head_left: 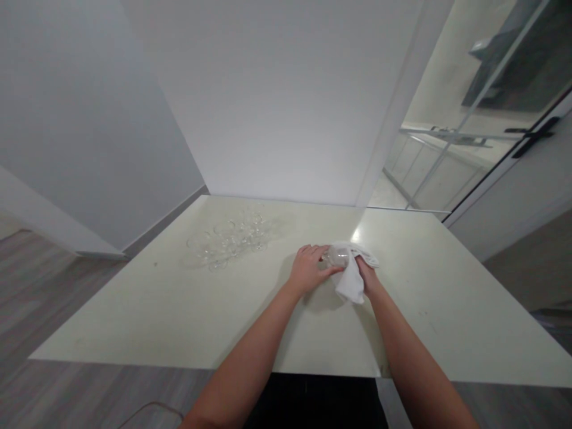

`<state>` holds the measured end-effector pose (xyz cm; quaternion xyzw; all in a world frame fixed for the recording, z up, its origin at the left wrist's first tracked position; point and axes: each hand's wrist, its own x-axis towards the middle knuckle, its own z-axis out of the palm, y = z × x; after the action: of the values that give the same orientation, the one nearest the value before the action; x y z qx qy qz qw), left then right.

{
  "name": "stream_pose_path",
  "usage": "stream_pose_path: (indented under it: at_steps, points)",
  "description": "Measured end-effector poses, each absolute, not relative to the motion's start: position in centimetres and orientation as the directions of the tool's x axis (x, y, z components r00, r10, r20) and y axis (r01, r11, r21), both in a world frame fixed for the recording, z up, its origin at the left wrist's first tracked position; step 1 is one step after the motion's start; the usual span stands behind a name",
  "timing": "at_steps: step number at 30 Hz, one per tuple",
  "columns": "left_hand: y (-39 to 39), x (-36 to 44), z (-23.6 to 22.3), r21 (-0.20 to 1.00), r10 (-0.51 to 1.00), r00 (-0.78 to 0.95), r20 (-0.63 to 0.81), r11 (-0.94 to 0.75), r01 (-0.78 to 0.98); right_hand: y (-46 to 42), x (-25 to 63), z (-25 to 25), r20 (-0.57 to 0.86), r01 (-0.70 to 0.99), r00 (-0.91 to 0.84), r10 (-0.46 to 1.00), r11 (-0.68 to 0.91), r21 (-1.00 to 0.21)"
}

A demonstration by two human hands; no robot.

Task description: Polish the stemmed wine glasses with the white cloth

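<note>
My left hand [308, 268] is wrapped round a small clear glass [337, 257] held just above the pale table [179, 310]. My right hand [369, 277] grips a white cloth [351, 280] that drapes over the glass and hangs down between the two hands. Most of the right hand's fingers are hidden under the cloth. Both hands are close together near the middle of the table.
A cluster of several clear glasses [230, 241] stands on the table's far left part. A white wall runs behind the table. A glass partition and door [469, 149] are at the right. Grey wood floor [40, 286] lies to the left.
</note>
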<state>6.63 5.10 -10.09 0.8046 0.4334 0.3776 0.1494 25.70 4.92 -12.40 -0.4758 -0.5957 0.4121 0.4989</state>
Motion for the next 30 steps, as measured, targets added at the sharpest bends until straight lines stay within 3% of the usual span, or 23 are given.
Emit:
stream_pose_path:
  at_steps: [2,4,7,10,14,18,21,24,27,30]
  points:
    - [5.0,6.9,-10.2,0.725,0.881,0.253,0.400,-0.473,0.501,4.9,25.3,-12.4,0.204,0.068,0.044,0.978,0.201,-0.977]
    - [5.0,7.3,-10.7,0.867,0.933,0.197,0.300,-0.353,0.353,4.9,24.8,-12.3,0.232,0.094,0.089,0.969,0.224,-0.970]
    - [4.8,7.9,-11.3,0.959,0.953,0.178,0.246,-0.267,0.100,4.7,23.7,-12.1,0.283,0.198,-0.043,0.958,0.286,-0.938]
    - [4.6,8.3,-11.3,0.942,0.920,0.223,0.323,-0.335,0.020,4.4,22.4,-12.3,0.307,0.124,-0.166,0.937,0.329,-0.936]
    - [4.7,8.1,-10.8,0.858,0.859,0.291,0.422,-0.482,0.179,4.3,22.1,-13.6,0.313,0.090,-0.133,0.940,0.326,-0.941]
    - [5.0,7.7,-10.6,0.830,0.877,0.207,0.433,-0.478,0.288,4.6,22.9,-14.4,0.337,0.185,-0.062,0.939,0.343,-0.921]
    - [5.2,7.7,-10.5,0.871,0.909,0.079,0.410,-0.415,0.264,4.6,23.1,-14.4,0.331,0.242,-0.140,0.933,0.357,-0.902]
    - [5.5,7.5,-10.5,0.937,0.946,0.034,0.322,-0.324,0.132,4.1,23.0,-14.5,0.276,0.213,-0.266,0.924,0.336,-0.918]
    - [5.7,7.3,-10.5,0.966,0.949,0.206,0.240,-0.212,-0.149,3.3,23.3,-14.5,0.127,0.178,-0.314,0.941,0.189,-0.966]
    - [5.8,7.4,-10.6,0.927,0.907,0.335,0.254,-0.130,-0.351,2.9,23.4,-14.0,0.011,0.185,-0.319,0.948,0.074,-0.980]
